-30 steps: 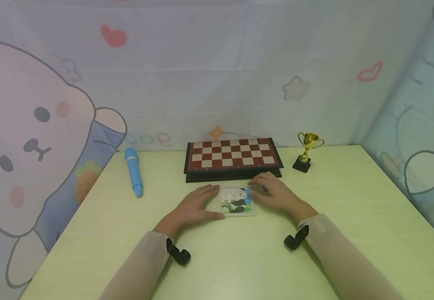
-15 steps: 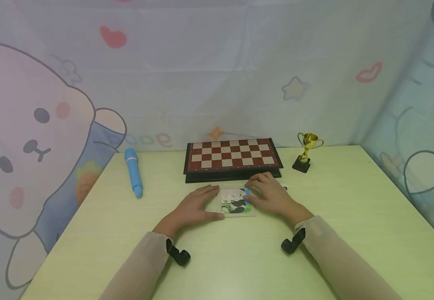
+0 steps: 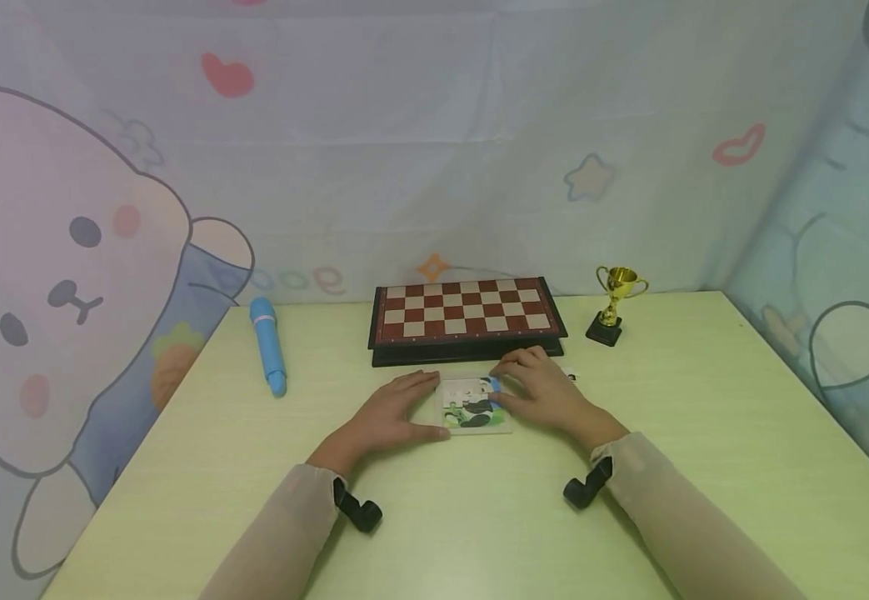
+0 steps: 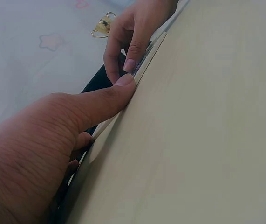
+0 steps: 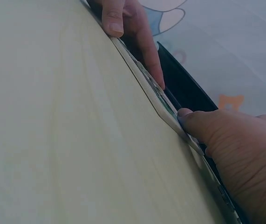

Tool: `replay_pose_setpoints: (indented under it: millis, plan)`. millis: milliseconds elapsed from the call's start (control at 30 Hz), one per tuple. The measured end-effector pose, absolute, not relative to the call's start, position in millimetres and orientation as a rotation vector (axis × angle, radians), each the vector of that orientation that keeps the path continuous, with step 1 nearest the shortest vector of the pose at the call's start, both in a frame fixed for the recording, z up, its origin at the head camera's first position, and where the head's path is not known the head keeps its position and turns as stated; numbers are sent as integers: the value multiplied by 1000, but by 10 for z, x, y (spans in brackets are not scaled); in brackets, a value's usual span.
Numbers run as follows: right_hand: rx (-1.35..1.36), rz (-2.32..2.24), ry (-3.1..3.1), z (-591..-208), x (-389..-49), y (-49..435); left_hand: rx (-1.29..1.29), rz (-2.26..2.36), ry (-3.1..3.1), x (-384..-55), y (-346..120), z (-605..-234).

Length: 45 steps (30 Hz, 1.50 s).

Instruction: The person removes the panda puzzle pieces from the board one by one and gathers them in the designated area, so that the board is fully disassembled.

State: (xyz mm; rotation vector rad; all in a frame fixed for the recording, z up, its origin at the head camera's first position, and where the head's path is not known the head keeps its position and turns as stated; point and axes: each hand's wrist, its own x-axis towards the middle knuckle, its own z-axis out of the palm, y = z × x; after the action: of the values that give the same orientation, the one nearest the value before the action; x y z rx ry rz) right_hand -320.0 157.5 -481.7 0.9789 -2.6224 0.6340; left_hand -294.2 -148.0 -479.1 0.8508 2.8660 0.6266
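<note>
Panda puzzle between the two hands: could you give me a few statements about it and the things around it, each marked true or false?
1. The left hand touches the panda puzzle. True.
2. The golden trophy has fallen over. False: the golden trophy stands upright.
3. The blue stick lies left of the checkered board. True.
4. The checkered board is nearer the person than the panda puzzle. False: the checkered board lies beyond it.
5. A small printed piece shows beside the right hand. True.
</note>
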Motion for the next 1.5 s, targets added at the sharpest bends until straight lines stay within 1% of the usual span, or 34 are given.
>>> replay_pose_setpoints:
  millis: [767, 1300, 1500]
  plan:
    - [919, 652, -2674, -4847, -3235, 1552, 872, 633, 2866, -2954, -1496, -4795]
    - [927, 777, -2689, -4835, -3218, 1565, 872, 630, 2867, -2947, -1500, -4793]
    - [971, 921, -2624, -4830, -3195, 1576, 867, 633, 2862, -2934, -1496, -4774]
